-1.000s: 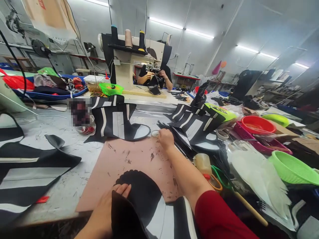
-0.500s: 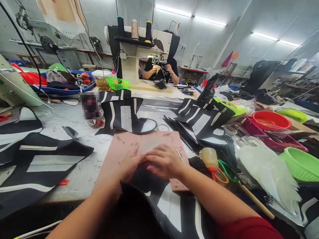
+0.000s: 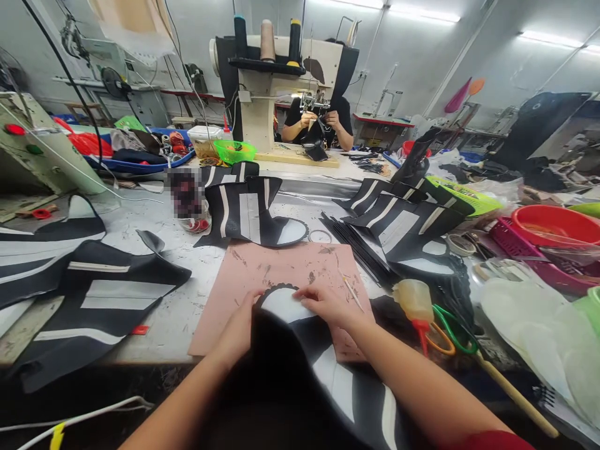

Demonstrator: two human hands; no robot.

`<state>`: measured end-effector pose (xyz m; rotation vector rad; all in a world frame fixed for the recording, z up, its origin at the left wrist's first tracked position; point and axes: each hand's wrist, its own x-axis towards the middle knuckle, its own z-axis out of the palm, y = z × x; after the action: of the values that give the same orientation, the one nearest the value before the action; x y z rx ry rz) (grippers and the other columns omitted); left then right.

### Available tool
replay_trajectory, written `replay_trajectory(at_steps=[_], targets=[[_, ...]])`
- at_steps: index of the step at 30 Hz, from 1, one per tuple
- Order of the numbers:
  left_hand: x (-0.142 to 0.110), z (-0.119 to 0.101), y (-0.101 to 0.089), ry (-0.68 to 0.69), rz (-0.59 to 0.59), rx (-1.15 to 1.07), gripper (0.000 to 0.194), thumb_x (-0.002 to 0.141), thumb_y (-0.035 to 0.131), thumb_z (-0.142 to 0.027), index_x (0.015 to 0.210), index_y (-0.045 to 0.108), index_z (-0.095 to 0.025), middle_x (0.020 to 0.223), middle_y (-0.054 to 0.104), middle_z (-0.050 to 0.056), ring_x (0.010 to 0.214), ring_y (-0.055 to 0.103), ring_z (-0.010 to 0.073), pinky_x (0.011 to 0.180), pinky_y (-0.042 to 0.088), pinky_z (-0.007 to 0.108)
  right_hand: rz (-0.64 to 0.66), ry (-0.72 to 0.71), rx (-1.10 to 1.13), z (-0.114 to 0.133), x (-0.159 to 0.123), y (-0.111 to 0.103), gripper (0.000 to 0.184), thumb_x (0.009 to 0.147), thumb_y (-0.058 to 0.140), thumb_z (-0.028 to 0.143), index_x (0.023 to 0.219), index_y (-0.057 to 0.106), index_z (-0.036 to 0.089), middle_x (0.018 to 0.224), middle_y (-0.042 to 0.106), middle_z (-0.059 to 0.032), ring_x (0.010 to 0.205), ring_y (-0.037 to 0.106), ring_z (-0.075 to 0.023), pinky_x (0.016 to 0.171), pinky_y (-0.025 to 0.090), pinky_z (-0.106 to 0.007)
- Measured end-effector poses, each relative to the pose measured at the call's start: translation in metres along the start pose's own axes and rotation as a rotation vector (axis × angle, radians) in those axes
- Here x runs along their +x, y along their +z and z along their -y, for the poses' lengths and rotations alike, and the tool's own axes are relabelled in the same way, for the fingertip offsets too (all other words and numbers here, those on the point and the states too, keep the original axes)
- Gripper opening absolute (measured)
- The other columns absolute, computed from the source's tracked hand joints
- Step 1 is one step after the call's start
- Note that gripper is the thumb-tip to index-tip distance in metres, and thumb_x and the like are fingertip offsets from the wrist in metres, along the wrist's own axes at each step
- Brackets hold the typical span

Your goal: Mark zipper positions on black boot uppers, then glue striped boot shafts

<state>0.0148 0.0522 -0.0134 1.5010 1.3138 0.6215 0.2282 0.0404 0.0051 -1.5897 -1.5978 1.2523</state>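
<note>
A black shoe upper with white stripes (image 3: 323,369) lies across the near edge of a pink work mat (image 3: 262,269), its scalloped toe end pointing away from me. A whitish patch (image 3: 284,305) sits on that toe end. My right hand (image 3: 325,305) lies flat on the patch, fingers pressing down. My left hand (image 3: 241,319) rests against the left edge of the upper, its fingers partly hidden behind the black material.
Stacks of black-and-white uppers lie at left (image 3: 94,294), behind the mat (image 3: 248,212) and at right (image 3: 403,225). A glue bottle (image 3: 412,300) and scissors (image 3: 445,325) lie right of the mat. Coloured baskets (image 3: 553,225) stand at right. Another person (image 3: 319,119) works at a far sewing machine (image 3: 276,81).
Both hands moved nearer to me and lowered the whitish patch onto the toe end of the upper, which slid up onto the mat. One second ago my right hand reached far across the mat.
</note>
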Motion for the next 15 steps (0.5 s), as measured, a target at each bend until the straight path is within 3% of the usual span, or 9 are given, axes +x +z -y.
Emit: replay_trajectory(at_steps=[4, 10, 15], targets=[[0.001, 0.007, 0.002, -0.077, -0.015, 0.002, 0.038, 0.073, 0.051, -0.038, 0.106, 0.053, -0.021, 0.067, 0.051, -0.004, 0.048, 0.052, 0.0103, 0.049, 0.042, 0.023, -0.062, 0.004, 0.041, -0.005, -0.001, -0.004, 0.022, 0.070, 0.053, 0.017, 0.088, 0.066, 0.019, 0.093, 0.067, -0.0044, 0.087, 0.061, -0.0186, 0.080, 0.047, -0.035], [-0.003, -0.002, 0.007, -0.103, -0.092, -0.022, 0.037, 0.074, 0.050, -0.041, 0.100, 0.060, -0.016, 0.052, 0.053, -0.002, 0.051, 0.054, 0.0146, 0.051, 0.041, 0.024, -0.095, -0.011, 0.007, -0.004, -0.002, 0.002, 0.021, 0.071, 0.057, 0.019, 0.089, 0.068, 0.018, 0.095, 0.067, -0.0061, 0.091, 0.060, -0.0194, 0.084, 0.046, -0.036], [-0.002, -0.007, 0.006, -0.002, -0.086, 0.188, 0.031, 0.078, 0.045, -0.035, 0.098, 0.062, -0.018, 0.067, 0.062, 0.003, 0.066, 0.058, 0.0181, 0.062, 0.044, 0.027, -0.085, -0.103, -0.177, -0.009, 0.000, 0.000, 0.019, 0.075, 0.055, 0.016, 0.091, 0.066, 0.017, 0.093, 0.064, -0.0067, 0.087, 0.060, -0.0175, 0.082, 0.046, -0.034]])
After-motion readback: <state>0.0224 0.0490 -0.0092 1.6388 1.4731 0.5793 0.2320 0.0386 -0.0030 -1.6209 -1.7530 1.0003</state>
